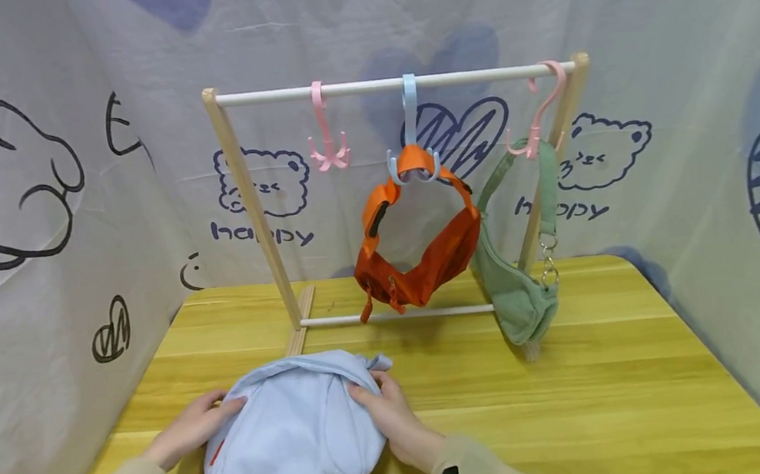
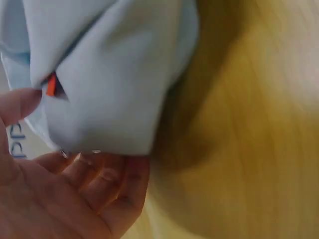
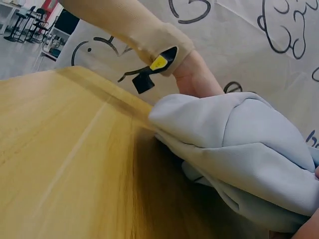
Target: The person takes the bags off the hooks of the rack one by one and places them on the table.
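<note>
A light blue fabric bag (image 1: 289, 432) with a small red tag is between both hands, low over the front left of the wooden table. My left hand (image 1: 194, 426) grips its left side, thumb on the front; in the left wrist view the fingers (image 2: 134, 179) curl under the bag's end. My right hand (image 1: 392, 413) pinches the upper right edge, thumb in front and fingers behind, beside a short strap (image 1: 379, 362). Only a sliver of that hand shows in the right wrist view, where the bag (image 3: 239, 144) hides most of my left hand.
Behind the bag stands a rack with a white rod (image 1: 364, 86). An orange bag (image 1: 418, 271) hangs from a blue hook (image 1: 411, 110), and a green bag (image 1: 514, 292) from a pink hook (image 1: 537, 116). Another pink hook (image 1: 326, 138) at left holds nothing. Printed cloth (image 1: 709, 195) surrounds the table.
</note>
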Tool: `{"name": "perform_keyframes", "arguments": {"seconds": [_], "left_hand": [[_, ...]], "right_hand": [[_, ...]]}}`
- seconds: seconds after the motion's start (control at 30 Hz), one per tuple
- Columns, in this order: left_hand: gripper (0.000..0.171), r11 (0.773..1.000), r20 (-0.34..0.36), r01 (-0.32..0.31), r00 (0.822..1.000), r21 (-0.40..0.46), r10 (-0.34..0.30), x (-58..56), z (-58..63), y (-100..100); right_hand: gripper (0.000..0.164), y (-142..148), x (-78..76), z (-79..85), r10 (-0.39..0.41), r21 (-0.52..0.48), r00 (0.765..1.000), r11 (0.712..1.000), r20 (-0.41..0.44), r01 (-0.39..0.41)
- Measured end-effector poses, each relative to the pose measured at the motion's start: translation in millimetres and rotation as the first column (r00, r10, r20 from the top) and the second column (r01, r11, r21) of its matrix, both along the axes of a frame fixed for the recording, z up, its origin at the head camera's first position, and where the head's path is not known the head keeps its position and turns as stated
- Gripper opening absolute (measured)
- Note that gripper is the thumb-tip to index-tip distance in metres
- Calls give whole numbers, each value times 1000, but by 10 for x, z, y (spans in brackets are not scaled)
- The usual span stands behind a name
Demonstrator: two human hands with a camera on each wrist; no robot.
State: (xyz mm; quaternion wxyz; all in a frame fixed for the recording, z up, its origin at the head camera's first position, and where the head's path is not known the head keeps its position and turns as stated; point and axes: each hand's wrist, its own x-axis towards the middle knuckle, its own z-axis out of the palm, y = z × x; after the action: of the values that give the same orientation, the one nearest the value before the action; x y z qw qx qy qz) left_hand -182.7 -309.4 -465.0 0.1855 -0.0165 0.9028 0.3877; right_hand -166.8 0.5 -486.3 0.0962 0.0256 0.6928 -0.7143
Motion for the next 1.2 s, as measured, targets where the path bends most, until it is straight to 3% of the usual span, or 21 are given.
{"name": "perform_keyframes", "arguments": {"seconds": [0.17, 0.3, 0.47, 0.57, 0.67, 0.8, 0.97, 1.07, 1.2], "left_hand": [[59, 999, 57, -15, 998, 47, 12, -24, -71, -151], [59, 997, 103, -21, 995, 75, 13, -7, -56, -207], [66, 994, 147, 32, 988, 102, -47, 15, -9, -250], [66, 992, 131, 80, 987, 96, -92, 20, 22, -266], [61, 994, 86, 100, 991, 31, -103, 10, 40, -258], [61, 991, 26, 94, 995, -93, -92, -19, 28, -234], [71, 968, -29, 76, 996, -239, -85, -57, 7, -267], [74, 956, -56, 64, 995, -285, -83, -67, -13, -318], [76, 953, -74, 39, 995, -300, -64, -79, -37, -385]], "right_hand": [[57, -7, -51, -35, 61, 99, 998, 993, 14, -62], [59, 86, -63, -62, 170, 220, 985, 960, 36, -174], [56, 311, -77, -45, 313, 324, 948, 893, 51, -313], [50, 397, -109, -37, 400, 357, 916, 851, 35, -386], [42, 429, -127, -66, 468, 363, 884, 823, 4, -437], [31, 413, -114, -118, 486, 357, 873, 822, -35, -443], [34, 338, -104, -149, 472, 296, 881, 846, -27, -444], [37, 281, -107, -149, 479, 257, 878, 849, -5, -461], [28, 200, -127, -158, 493, 270, 870, 839, -6, -473]]}}
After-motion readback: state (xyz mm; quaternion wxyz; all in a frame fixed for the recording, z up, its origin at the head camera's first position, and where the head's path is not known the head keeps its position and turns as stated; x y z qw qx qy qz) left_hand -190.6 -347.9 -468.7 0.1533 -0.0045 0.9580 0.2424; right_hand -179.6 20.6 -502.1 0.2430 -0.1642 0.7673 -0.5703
